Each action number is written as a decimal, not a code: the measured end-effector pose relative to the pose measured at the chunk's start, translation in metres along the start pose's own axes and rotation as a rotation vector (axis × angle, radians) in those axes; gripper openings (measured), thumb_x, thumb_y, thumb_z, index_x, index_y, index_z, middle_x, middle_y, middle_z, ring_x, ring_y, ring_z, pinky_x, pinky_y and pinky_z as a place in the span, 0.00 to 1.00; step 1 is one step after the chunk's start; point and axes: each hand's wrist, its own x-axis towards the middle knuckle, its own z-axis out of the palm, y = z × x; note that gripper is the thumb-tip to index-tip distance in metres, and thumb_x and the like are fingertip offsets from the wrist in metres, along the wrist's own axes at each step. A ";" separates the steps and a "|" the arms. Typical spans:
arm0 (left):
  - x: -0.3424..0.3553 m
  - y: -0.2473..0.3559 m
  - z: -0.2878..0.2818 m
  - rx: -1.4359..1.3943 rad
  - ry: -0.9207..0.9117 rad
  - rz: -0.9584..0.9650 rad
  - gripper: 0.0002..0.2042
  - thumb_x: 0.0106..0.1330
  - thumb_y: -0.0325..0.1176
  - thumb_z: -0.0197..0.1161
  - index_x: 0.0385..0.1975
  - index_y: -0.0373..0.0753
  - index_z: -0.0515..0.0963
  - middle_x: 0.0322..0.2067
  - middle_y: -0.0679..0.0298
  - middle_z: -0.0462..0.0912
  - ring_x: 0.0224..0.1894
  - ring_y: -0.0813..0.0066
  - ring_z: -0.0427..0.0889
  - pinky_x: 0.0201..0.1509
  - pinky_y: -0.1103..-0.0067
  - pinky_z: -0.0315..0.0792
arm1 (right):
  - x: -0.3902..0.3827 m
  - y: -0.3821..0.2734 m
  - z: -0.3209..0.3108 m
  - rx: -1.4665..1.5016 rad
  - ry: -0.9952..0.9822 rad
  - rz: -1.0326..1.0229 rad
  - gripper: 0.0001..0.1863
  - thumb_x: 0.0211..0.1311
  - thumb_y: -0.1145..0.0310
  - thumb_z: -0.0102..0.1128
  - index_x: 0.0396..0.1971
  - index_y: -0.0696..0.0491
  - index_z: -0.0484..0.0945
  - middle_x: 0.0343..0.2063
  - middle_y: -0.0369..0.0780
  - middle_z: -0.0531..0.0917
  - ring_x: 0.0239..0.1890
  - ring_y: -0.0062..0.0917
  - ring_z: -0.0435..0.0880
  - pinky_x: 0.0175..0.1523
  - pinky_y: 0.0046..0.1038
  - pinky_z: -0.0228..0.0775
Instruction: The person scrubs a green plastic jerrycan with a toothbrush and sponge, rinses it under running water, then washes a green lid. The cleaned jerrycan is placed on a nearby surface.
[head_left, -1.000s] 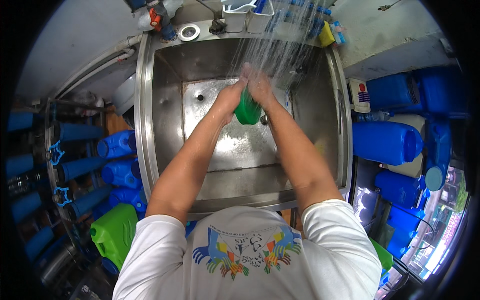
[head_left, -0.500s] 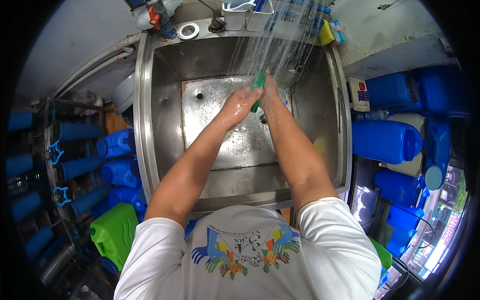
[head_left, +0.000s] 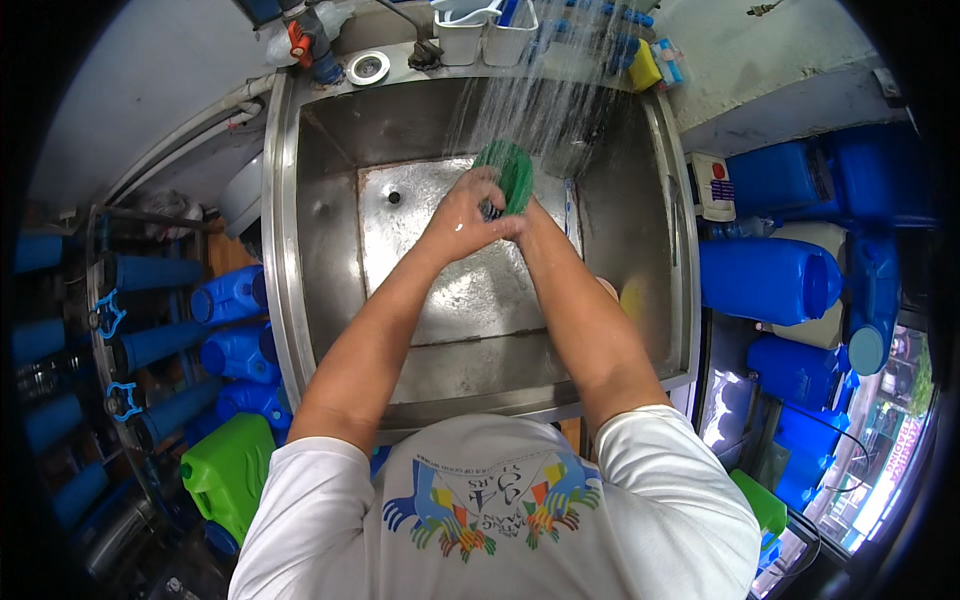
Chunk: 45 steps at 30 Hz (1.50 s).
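Observation:
A round green lid-like piece (head_left: 512,178) is tilted between my hands over the sink, its broad side partly showing. My left hand (head_left: 466,218) is closed on its near left side, fingers curled at the upper edge and thumb by the lower edge. My right hand (head_left: 531,214) supports it from behind on the right; most of its fingers are hidden by the piece. Water (head_left: 545,110) falls in a wide spray just beyond my hands. Below them is the wet steel sink (head_left: 420,290), with a dark round hole (head_left: 394,198) in its floor.
Along the back ledge stand white holders (head_left: 460,42), a round strainer (head_left: 368,68), an orange-handled valve (head_left: 300,44) and a yellow sponge (head_left: 643,68). Blue jugs (head_left: 765,282) crowd the right side. To the left are more blue containers (head_left: 238,352) and a green jug (head_left: 228,470).
The green piece has turned from nearly edge-on to showing its broad side. My left hand has rolled round, its thumb now lower and its fingers spread around the piece.

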 end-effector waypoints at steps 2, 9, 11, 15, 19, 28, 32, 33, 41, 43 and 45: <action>-0.007 0.000 -0.005 0.022 -0.020 0.026 0.22 0.47 0.42 0.81 0.31 0.38 0.75 0.59 0.42 0.72 0.64 0.46 0.70 0.65 0.63 0.66 | -0.006 0.002 0.004 -0.013 -0.071 -0.072 0.19 0.73 0.53 0.45 0.38 0.53 0.79 0.34 0.43 0.83 0.35 0.33 0.84 0.39 0.35 0.82; -0.014 -0.008 -0.025 -0.245 0.054 -0.324 0.21 0.52 0.43 0.79 0.36 0.39 0.76 0.49 0.55 0.80 0.52 0.59 0.79 0.57 0.72 0.73 | -0.037 0.009 0.035 0.052 -0.037 -0.264 0.21 0.76 0.54 0.46 0.50 0.58 0.75 0.42 0.45 0.83 0.43 0.35 0.84 0.51 0.38 0.80; -0.019 -0.018 -0.028 -0.783 0.198 -0.460 0.21 0.56 0.45 0.78 0.36 0.40 0.74 0.43 0.62 0.81 0.46 0.66 0.80 0.52 0.74 0.75 | -0.051 0.008 0.044 0.108 0.116 -0.309 0.22 0.75 0.56 0.51 0.53 0.62 0.73 0.47 0.46 0.82 0.47 0.34 0.83 0.55 0.36 0.77; -0.038 -0.045 -0.028 -1.020 0.202 -0.790 0.18 0.65 0.48 0.70 0.39 0.44 0.71 0.35 0.70 0.78 0.38 0.79 0.77 0.43 0.75 0.77 | -0.077 0.004 0.053 0.002 0.253 -0.434 0.23 0.72 0.57 0.59 0.53 0.63 0.75 0.47 0.45 0.83 0.45 0.30 0.83 0.54 0.31 0.75; -0.053 -0.062 -0.017 -1.200 0.226 -0.820 0.10 0.69 0.40 0.63 0.41 0.44 0.72 0.38 0.67 0.80 0.38 0.77 0.79 0.38 0.78 0.76 | -0.092 0.005 0.055 -0.414 0.272 -0.674 0.20 0.69 0.61 0.61 0.51 0.61 0.77 0.44 0.43 0.83 0.44 0.26 0.83 0.52 0.29 0.74; -0.043 -0.059 0.011 -1.587 0.104 -0.746 0.13 0.68 0.35 0.61 0.50 0.43 0.76 0.45 0.63 0.80 0.49 0.67 0.79 0.58 0.61 0.73 | -0.101 0.018 0.050 -1.154 -0.001 -0.618 0.14 0.64 0.69 0.62 0.47 0.58 0.80 0.37 0.38 0.84 0.41 0.27 0.82 0.52 0.29 0.72; -0.042 -0.056 0.014 -1.555 0.160 -0.638 0.11 0.67 0.36 0.61 0.47 0.43 0.77 0.43 0.62 0.80 0.45 0.68 0.80 0.52 0.65 0.76 | -0.105 0.020 0.041 -1.644 0.082 -1.084 0.12 0.59 0.72 0.65 0.43 0.54 0.82 0.35 0.42 0.83 0.41 0.39 0.83 0.49 0.36 0.73; -0.042 -0.055 0.014 -1.547 0.238 -0.708 0.11 0.67 0.37 0.61 0.47 0.43 0.77 0.42 0.62 0.80 0.44 0.68 0.80 0.50 0.66 0.76 | -0.107 0.022 0.039 -1.717 0.054 -1.112 0.11 0.58 0.71 0.64 0.41 0.53 0.83 0.35 0.42 0.83 0.41 0.40 0.82 0.49 0.38 0.71; -0.031 -0.043 -0.019 -1.191 0.254 -0.693 0.17 0.72 0.54 0.56 0.44 0.46 0.77 0.33 0.71 0.82 0.32 0.81 0.79 0.28 0.82 0.69 | -0.123 0.008 0.022 -2.125 -0.134 -1.151 0.08 0.56 0.68 0.63 0.36 0.49 0.84 0.35 0.41 0.81 0.45 0.38 0.79 0.58 0.42 0.66; -0.025 -0.039 -0.023 -0.972 0.214 -0.632 0.16 0.73 0.51 0.57 0.43 0.44 0.78 0.32 0.71 0.81 0.31 0.84 0.78 0.29 0.84 0.69 | -0.125 0.000 0.027 -2.237 -0.017 -1.090 0.14 0.57 0.64 0.64 0.43 0.50 0.83 0.42 0.43 0.82 0.53 0.40 0.77 0.64 0.44 0.61; -0.022 -0.035 -0.022 -0.817 0.069 -0.642 0.13 0.73 0.44 0.57 0.43 0.41 0.78 0.31 0.70 0.81 0.28 0.85 0.77 0.28 0.85 0.68 | -0.126 -0.004 0.036 -2.275 0.017 -1.053 0.22 0.58 0.59 0.64 0.51 0.51 0.79 0.49 0.46 0.81 0.60 0.42 0.73 0.69 0.48 0.55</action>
